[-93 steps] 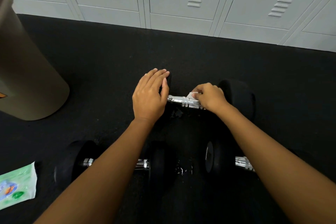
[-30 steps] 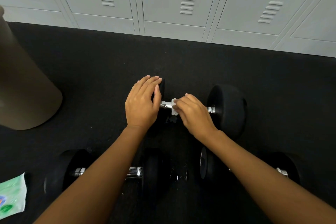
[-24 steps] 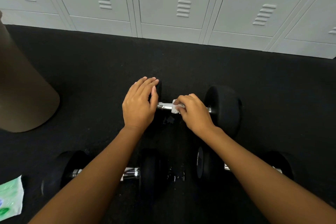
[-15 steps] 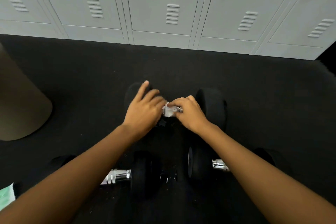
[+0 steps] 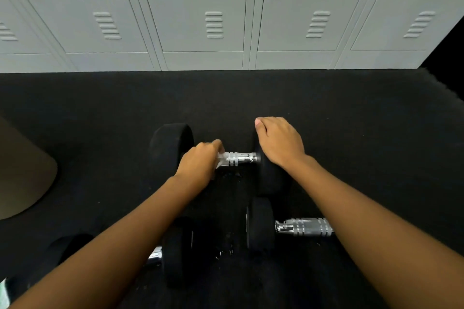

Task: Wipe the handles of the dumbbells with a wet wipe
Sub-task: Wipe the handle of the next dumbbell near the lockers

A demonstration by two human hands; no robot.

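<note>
1. The far dumbbell (image 5: pixel 271 178) is lying on the black floor (image 5: pixel 351 120), its chrome handle (image 5: pixel 241 158) running crosswise between two black heads, with the grey lockers (image 5: pixel 200 20) standing beyond it.
2. The left hand (image 5: pixel 200 163) is gripping the left part of that handle, its fingers (image 5: pixel 216 145) curled shut around a small white wet wipe (image 5: pixel 222 159), of which only a crumpled edge is peeking out against the chrome.
3. The right hand (image 5: pixel 280 143) is lying palm down on top of the far dumbbell's right head, fingers loosely spread over the rubber and holding nothing else.
4. The far dumbbell's left head (image 5: pixel 168 148) is showing uncovered just left of the left hand.
5. A second dumbbell (image 5: pixel 259 224) is lying nearer the person than the far dumbbell, its ribbed chrome handle partly hiding under the right forearm.
6. A third dumbbell (image 5: pixel 175 253) is sitting nearer and to the left of the far dumbbell, mostly covered by the left forearm.
7. A tan rounded object (image 5: pixel 25 178) is standing well to the left of the far dumbbell; what it is I cannot tell.
</note>
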